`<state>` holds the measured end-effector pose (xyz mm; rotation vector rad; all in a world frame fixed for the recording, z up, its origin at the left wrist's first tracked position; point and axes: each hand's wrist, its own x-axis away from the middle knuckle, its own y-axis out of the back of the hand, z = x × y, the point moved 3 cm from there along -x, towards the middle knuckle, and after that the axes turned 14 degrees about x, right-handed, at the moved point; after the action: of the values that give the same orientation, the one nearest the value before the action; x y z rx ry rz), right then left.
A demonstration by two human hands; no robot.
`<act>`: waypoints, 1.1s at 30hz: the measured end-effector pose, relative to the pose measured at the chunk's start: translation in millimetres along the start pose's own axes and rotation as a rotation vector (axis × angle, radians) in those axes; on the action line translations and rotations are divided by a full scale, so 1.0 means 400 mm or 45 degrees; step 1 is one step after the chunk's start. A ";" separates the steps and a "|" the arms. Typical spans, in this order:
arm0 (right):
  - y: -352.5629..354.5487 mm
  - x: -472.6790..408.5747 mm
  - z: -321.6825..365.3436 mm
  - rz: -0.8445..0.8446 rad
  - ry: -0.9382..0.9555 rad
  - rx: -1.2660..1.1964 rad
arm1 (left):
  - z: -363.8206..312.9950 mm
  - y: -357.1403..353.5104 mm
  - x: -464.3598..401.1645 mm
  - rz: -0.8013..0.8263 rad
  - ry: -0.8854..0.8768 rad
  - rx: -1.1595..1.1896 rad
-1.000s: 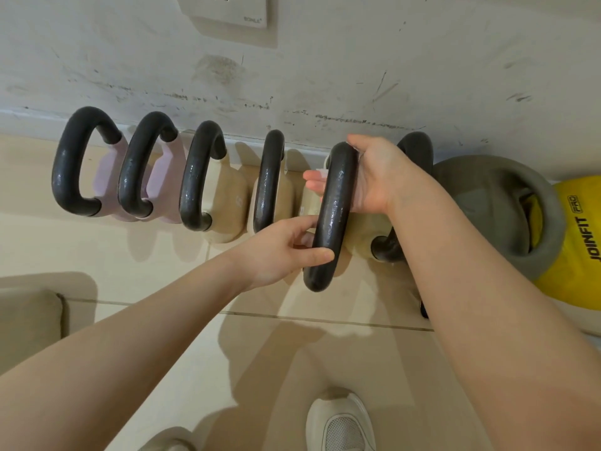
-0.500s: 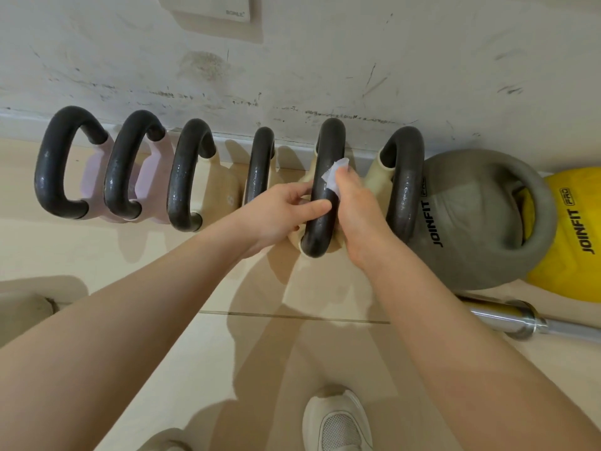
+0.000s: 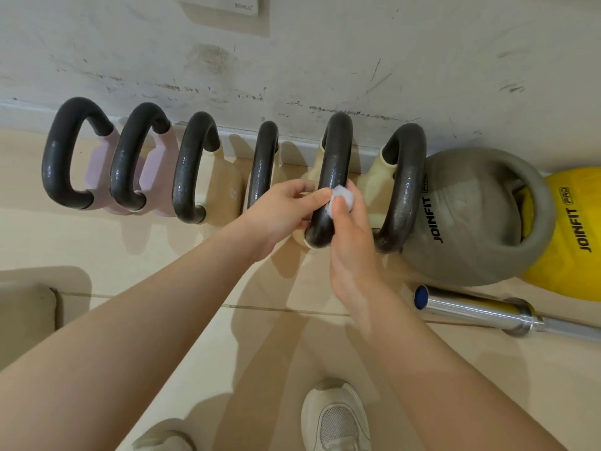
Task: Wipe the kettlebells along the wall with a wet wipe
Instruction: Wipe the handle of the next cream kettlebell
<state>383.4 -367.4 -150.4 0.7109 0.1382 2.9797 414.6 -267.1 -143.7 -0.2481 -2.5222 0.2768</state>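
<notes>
Several kettlebells with black handles stand in a row along the wall: two pink ones at the left, then cream ones. My left hand grips the lower part of the black handle of the fifth kettlebell, a cream one. My right hand presses a small white wet wipe against that handle's right side. The wipe is bunched between thumb and fingers. A large grey JOINFIT kettlebell and a yellow one sit at the right.
A chrome barbell end lies on the tiled floor at the right, below the grey kettlebell. My white shoe is at the bottom centre. A beige pad sits at the left edge. A wall socket is above.
The kettlebell I had tilted toward me stands back in the row. My right hand came off the handle top and slid the wipe down the handle's side.
</notes>
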 end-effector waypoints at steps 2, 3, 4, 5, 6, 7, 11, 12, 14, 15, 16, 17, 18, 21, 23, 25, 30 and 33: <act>-0.001 0.021 -0.014 -0.002 0.088 0.170 | 0.010 0.002 0.008 -0.033 0.006 0.022; -0.001 0.029 -0.025 -0.004 0.127 0.280 | 0.016 0.003 0.013 -0.048 0.026 0.070; -0.001 0.037 -0.035 0.004 0.173 0.392 | 0.021 0.005 0.019 -0.066 0.052 0.145; -0.004 0.046 -0.044 0.019 0.223 0.488 | 0.030 0.008 0.024 -0.090 0.077 0.222; -0.007 0.052 -0.055 0.023 0.268 0.558 | 0.039 0.012 0.029 -0.113 0.097 0.286; -0.011 0.061 -0.063 0.014 0.310 0.615 | 0.050 0.016 0.034 -0.130 0.111 0.340; -0.008 0.075 -0.044 -0.152 0.656 1.111 | 0.075 0.025 0.052 -0.166 0.124 0.552; -0.003 0.068 -0.039 -0.214 0.837 1.366 | 0.075 0.029 0.056 -0.162 0.118 0.560; 0.002 0.048 -0.042 -0.236 1.201 1.848 | 0.073 0.038 0.063 -0.110 0.098 0.520; 0.002 0.042 -0.043 -0.200 1.300 2.077 | 0.070 0.041 0.069 -0.081 0.098 0.494; -0.001 0.038 -0.047 -0.160 1.364 2.345 | 0.067 0.043 0.075 -0.063 0.109 0.474; -0.007 0.037 -0.044 -0.158 1.404 2.638 | 0.064 0.046 0.083 -0.055 0.123 0.456; -0.017 0.038 -0.046 -0.094 1.410 2.916 | 0.062 0.048 0.089 -0.055 0.135 0.445; -0.039 0.046 -0.069 0.182 1.343 3.528 | 0.051 0.051 0.101 -0.033 0.173 0.443; -0.054 0.042 -0.053 0.257 1.317 3.646 | 0.044 0.059 0.104 -0.013 0.188 0.470; -0.073 0.019 -0.012 0.047 1.352 3.573 | 0.041 0.074 0.106 -0.003 0.185 0.489; -0.069 0.041 0.018 -0.125 1.314 3.295 | 0.046 0.097 0.120 -0.064 0.133 0.423; -0.035 0.049 -0.013 -0.009 1.492 3.158 | 0.048 0.106 0.121 -0.118 0.124 0.422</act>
<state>364.4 -351.9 -148.0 -1.1989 3.2407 0.9119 369.2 -217.6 -144.0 -0.0129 -2.3383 0.6216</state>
